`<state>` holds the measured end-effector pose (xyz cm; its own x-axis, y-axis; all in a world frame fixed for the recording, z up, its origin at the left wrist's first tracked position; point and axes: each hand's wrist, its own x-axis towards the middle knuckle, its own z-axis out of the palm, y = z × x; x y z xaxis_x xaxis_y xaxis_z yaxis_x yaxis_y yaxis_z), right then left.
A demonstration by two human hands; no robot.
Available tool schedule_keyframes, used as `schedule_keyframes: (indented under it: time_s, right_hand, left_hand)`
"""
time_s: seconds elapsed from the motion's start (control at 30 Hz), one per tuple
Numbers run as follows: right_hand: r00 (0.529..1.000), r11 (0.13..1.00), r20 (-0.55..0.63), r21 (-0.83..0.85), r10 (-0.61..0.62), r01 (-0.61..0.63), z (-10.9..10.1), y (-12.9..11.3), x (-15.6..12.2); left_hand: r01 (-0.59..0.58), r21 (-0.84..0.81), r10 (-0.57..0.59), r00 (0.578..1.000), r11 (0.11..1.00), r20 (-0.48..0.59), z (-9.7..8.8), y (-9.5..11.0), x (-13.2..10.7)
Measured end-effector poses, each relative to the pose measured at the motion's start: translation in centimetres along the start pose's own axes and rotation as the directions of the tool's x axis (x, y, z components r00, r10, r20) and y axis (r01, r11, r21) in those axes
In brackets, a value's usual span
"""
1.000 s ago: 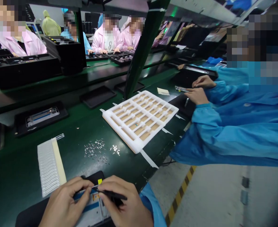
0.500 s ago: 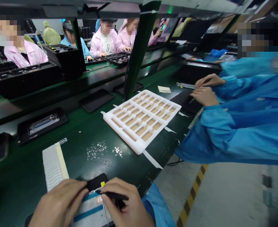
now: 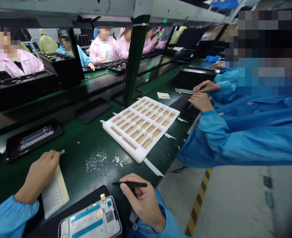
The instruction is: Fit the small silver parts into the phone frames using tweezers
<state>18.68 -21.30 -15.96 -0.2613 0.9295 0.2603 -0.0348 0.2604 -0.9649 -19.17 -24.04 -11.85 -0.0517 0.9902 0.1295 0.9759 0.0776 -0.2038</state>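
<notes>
Frame (image 3: 90, 218) of pale metal lies on a black mat (image 3: 96, 193) at bottom centre; I judge it stiff, light and slick, best taken by its rim; just right of it my right hand (image 3: 144, 202) pinches a slim black tool (image 3: 137, 184). At lower left lies a strip sheet (image 3: 52, 195), probably flimsy, best lifted by an end; my left hand (image 3: 42, 172) bunches its fingertips at the top; whether they pinch a strip, I cannot tell.

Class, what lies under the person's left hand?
A sheet of pale strips lies under the left hand; its lower part shows, and thin white ends poke out beyond. The sheet's upper part is covered.
</notes>
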Motion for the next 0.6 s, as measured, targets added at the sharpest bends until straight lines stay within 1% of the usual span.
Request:
schedule_keyframes:
  time_s: [0.1, 0.2, 0.3, 0.37, 0.43, 0.5, 0.53, 0.57, 0.6]
  right_hand:
    - [1.000, 1.000, 0.009, -0.002, 0.005, -0.005, 0.1, 0.1, -0.1]
    - [1.000, 1.000, 0.017, 0.014, 0.020, -0.020, 0.1, 0.4, -0.2]
    - [0.998, 0.995, 0.011, 0.082, 0.054, -0.055, -0.3, 0.5, -0.1]
    - [0.998, 0.989, 0.021, 0.137, 0.053, -0.056, -0.8, 0.1, 0.1]
    - [0.999, 0.985, 0.041, 0.173, 0.023, -0.030, -1.1, -0.8, 0.1]
    - [0.998, 0.983, 0.066, 0.183, -0.006, -0.006, -1.1, -2.2, -0.1]
    - [0.995, 0.985, 0.096, 0.172, -0.012, -0.004, -0.8, -2.9, -0.4]
    - [0.993, 0.989, 0.119, 0.151, -0.021, 0.002, -0.4, -3.5, -0.7]
    - [0.985, 0.995, 0.169, 0.094, -0.027, 0.011, 0.1, -4.0, -1.2]
  left_hand:
    - [-0.019, 0.017, 0.019, 1.000, 1.000, 0.006, 0.0, 0.2, -0.3]
    - [-0.014, -0.002, 0.014, 1.000, 1.000, -0.027, -0.2, 0.1, -0.5]
    - [-0.019, -0.056, 0.012, 0.994, 0.998, -0.109, -0.9, 0.2, -0.9]
    - [-0.023, -0.105, 0.002, 0.982, 0.994, -0.189, -1.8, 0.7, -1.8]
    - [-0.033, -0.168, -0.013, 0.964, 0.985, -0.266, -2.7, 2.0, -3.5]
    - [-0.039, -0.328, -0.061, 0.956, 0.944, -0.288, -3.5, 4.3, -5.9]
    - [-0.038, -0.452, -0.096, 0.958, 0.891, -0.271, -3.8, 5.7, -7.2]
    - [-0.027, -0.575, -0.129, 0.965, 0.818, -0.229, -4.2, 7.3, -8.5]
    - [-0.017, -0.675, -0.149, 0.971, 0.737, -0.187, -4.5, 8.9, -9.7]
